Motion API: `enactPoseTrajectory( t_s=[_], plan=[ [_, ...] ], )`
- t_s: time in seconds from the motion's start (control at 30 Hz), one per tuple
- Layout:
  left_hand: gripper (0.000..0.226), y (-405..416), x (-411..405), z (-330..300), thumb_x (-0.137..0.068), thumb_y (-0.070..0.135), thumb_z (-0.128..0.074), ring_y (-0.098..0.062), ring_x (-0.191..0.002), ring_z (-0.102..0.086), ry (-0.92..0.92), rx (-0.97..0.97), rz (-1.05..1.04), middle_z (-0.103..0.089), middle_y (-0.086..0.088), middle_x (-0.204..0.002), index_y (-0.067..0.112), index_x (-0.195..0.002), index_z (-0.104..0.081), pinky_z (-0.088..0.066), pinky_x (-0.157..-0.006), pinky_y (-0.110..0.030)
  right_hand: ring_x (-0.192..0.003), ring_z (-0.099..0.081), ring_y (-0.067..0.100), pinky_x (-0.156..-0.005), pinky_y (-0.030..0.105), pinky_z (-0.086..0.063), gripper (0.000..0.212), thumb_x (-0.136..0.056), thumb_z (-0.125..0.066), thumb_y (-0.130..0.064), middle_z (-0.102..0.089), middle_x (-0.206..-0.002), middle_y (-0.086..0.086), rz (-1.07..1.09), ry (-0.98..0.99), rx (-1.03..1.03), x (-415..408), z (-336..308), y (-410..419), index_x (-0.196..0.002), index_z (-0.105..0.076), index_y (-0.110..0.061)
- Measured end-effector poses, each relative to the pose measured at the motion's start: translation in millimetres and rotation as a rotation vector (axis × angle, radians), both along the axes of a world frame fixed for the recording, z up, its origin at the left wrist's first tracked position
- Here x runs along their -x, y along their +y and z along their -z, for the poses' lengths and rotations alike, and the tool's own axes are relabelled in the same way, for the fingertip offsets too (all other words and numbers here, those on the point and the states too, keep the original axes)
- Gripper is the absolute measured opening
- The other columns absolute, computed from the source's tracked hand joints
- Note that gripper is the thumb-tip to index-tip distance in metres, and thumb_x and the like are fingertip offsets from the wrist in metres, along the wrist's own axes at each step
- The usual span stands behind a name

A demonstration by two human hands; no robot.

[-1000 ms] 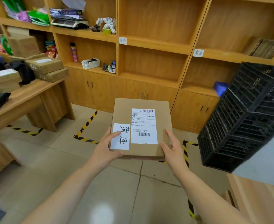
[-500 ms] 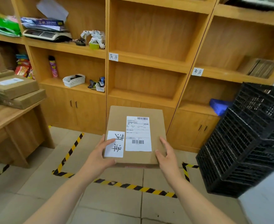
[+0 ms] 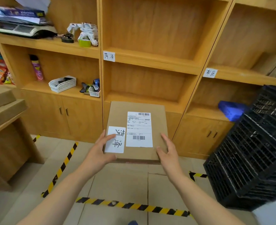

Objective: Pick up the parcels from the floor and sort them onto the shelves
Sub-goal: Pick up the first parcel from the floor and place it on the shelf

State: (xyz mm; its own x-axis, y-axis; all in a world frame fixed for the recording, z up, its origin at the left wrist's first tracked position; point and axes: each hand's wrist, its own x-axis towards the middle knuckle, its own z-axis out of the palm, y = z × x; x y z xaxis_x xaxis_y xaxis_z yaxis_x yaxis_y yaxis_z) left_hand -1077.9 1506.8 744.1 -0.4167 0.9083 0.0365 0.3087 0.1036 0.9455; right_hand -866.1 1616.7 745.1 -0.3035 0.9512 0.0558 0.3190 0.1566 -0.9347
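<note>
The wooden shelves point(image 3: 150, 62) fill the wall ahead, the middle bays bare. In front of them a flat cardboard parcel point(image 3: 136, 120) is held level above the floor, its long axis running away from the person toward the middle bay, label side up. The left hand point(image 3: 100, 153) clamps its near left corner, thumb on the white tag. The right hand point(image 3: 169, 153) presses the near right edge, fingers closed against the cardboard.
</note>
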Motion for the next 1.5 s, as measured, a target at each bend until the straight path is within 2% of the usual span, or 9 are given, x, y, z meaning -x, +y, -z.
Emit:
enactPoseTrajectory(
  t_s=[0.2, 0.37, 0.5, 0.7, 0.83, 1.0, 1.2, 1.4, 1.5],
  plan=[
    [0.071, 108.5, 47.5, -9.1, -0.069, -0.001, -0.073, -0.009, -0.130, -0.033, 0.071, -0.017, -0.038, -0.013, 0.007, -0.155, 0.028, -0.129, -0.048, -0.043, -0.075, -0.011, -0.139, -0.027, 0.011, -0.117, 0.037, -0.022, 0.056, -0.089, -0.053, -0.008, -0.034, -0.148, -0.003, -0.033, 0.054, 0.001, 50.1, -0.4, 111.0, -0.136, -0.040, -0.034],
    [0.068, 196.5, 77.1, -28.9, -0.071, -0.001, -0.071, -0.003, -0.117, -0.034, 0.100, -0.036, -0.071, -0.013, 0.006, -0.155, 0.034, -0.124, -0.045, -0.044, -0.063, -0.003, -0.139, -0.027, 0.014, -0.116, 0.035, -0.022, 0.059, -0.087, -0.054, -0.006, -0.032, -0.149, -0.002, -0.067, 0.045, -0.022, 86.7, -18.1, 209.5, -0.137, -0.039, -0.033],
    [0.072, 247.5, 105.0, -32.2, -0.071, 0.004, -0.071, -0.002, -0.119, -0.029, 0.126, -0.028, -0.099, -0.010, 0.009, -0.155, 0.033, -0.130, -0.043, -0.044, -0.065, -0.002, -0.140, -0.024, 0.013, -0.116, 0.034, -0.021, 0.059, -0.088, -0.054, -0.008, -0.028, -0.152, -0.001, -0.113, 0.014, -0.063, 118.7, -24.4, 269.9, -0.138, -0.037, -0.035],
    [0.074, 314.5, 158.3, -36.0, -0.070, 0.002, -0.073, -0.003, -0.122, -0.031, 0.131, -0.070, -0.116, -0.011, 0.012, -0.155, 0.032, -0.131, -0.044, -0.044, -0.069, -0.002, -0.128, -0.014, -0.009, -0.106, 0.018, -0.015, 0.057, -0.093, -0.050, -0.013, -0.012, -0.157, -0.009, -0.146, -0.031, -0.177, 170.6, -29.1, 335.7, -0.141, -0.032, -0.037],
    [0.074, 362.5, 203.1, -39.0, -0.069, 0.001, -0.073, -0.002, -0.124, -0.030, 0.130, -0.119, -0.084, -0.012, 0.013, -0.154, 0.032, -0.131, -0.045, -0.041, -0.069, 0.001, -0.138, -0.017, 0.000, -0.107, 0.018, -0.015, 0.057, -0.092, -0.052, -0.013, -0.015, -0.157, -0.006, -0.103, -0.021, -0.230, 211.2, -39.2, 378.8, -0.140, -0.033, -0.037],
    [0.077, 417.8, 269.6, -56.6, -0.067, 0.001, -0.075, -0.002, -0.130, -0.025, 0.110, -0.182, -0.028, -0.008, 0.013, -0.154, 0.033, -0.131, -0.044, -0.044, -0.089, -0.015, -0.131, -0.019, -0.004, -0.106, 0.017, -0.016, 0.056, -0.091, -0.052, -0.011, -0.016, -0.156, -0.006, -0.048, -0.014, -0.279, 270.3, -61.6, 423.3, -0.139, -0.036, -0.035],
    [0.076, 475.9, 353.9, -86.4, -0.068, -0.002, -0.074, 0.001, -0.126, -0.028, 0.124, -0.241, 0.042, -0.009, 0.019, -0.148, 0.036, -0.127, -0.044, -0.041, -0.071, 0.000, -0.132, -0.017, -0.003, -0.108, 0.018, -0.015, 0.056, -0.091, -0.053, -0.009, -0.017, -0.155, -0.003, 0.026, 0.007, -0.318, 349.8, -85.6, 470.6, -0.139, -0.037, -0.033],
    [0.076, 526.2, 414.5, -106.0, -0.068, 0.004, -0.075, -0.004, -0.134, -0.025, 0.168, -0.255, 0.056, -0.012, 0.025, -0.145, 0.037, -0.130, -0.044, -0.044, -0.091, -0.025, -0.131, -0.013, -0.009, -0.105, 0.016, -0.013, 0.055, -0.091, -0.052, -0.010, -0.019, -0.155, -0.004, 0.071, 0.014, -0.351, 401.7, -102.9, 512.4, -0.139, -0.038, -0.033],
    [0.080, 548.5, 433.3, -115.0, -0.067, 0.007, -0.076, 0.000, -0.135, -0.019, 0.211, -0.259, 0.084, -0.008, 0.018, -0.153, 0.037, -0.132, -0.040, -0.038, -0.104, -0.031, -0.130, -0.012, -0.010, -0.105, 0.015, -0.011, 0.055, -0.091, -0.052, -0.010, -0.017, -0.156, -0.004, 0.062, 0.026, -0.366, 417.7, -115.0, 533.2, -0.139, -0.037, -0.033]
  ],
)
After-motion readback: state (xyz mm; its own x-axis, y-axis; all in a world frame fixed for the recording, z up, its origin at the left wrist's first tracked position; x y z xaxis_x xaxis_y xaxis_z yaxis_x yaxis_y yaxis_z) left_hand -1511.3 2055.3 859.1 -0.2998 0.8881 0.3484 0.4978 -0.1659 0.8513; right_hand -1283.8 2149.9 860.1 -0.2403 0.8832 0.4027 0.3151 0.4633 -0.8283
